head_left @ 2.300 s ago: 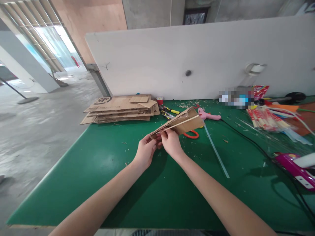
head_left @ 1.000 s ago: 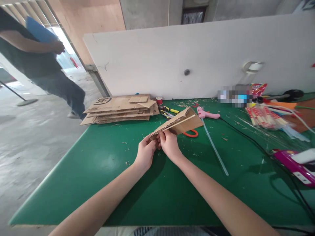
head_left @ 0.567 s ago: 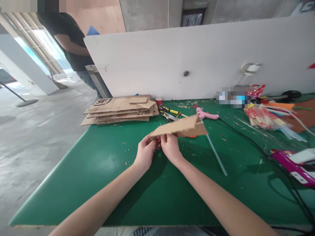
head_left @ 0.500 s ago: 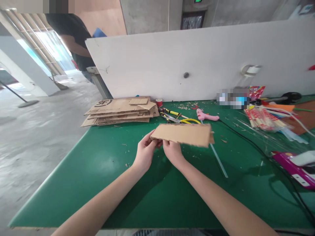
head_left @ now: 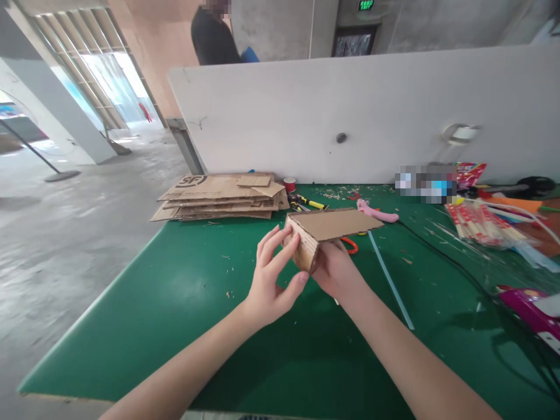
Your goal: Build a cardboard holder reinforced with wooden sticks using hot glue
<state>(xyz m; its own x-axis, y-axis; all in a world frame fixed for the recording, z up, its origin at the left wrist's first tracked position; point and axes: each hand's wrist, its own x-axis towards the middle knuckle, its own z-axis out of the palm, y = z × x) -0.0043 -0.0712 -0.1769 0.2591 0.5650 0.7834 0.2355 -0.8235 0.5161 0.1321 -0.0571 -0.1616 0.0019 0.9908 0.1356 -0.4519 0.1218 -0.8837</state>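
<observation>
A small cardboard piece (head_left: 336, 224) with a folded or joined end face is held above the green table (head_left: 175, 303). My right hand (head_left: 336, 269) grips it from below, its fingers mostly hidden under the cardboard. With fingers spread, my left hand (head_left: 273, 277) touches the end face with its fingertips, the thumb apart near the lower corner. Behind the cardboard, an orange handle loop (head_left: 350, 245) shows. A pink glue gun (head_left: 377, 212) lies just beyond the piece, and a clear glue stick (head_left: 391, 280) lies to its right.
Stacked cardboard sheets (head_left: 219, 189) lie at the back left beside a red spool (head_left: 289, 184) and yellow-handled tools (head_left: 311, 203). A black cable crosses the right side towards a purple device (head_left: 531, 309). Beyond the white panel (head_left: 280, 116) stands a person (head_left: 214, 35).
The cardboard has turned so its end face shows. My left hand has opened and rests against that face, while my right hand has shifted right beneath the piece. The person behind appears farther right.
</observation>
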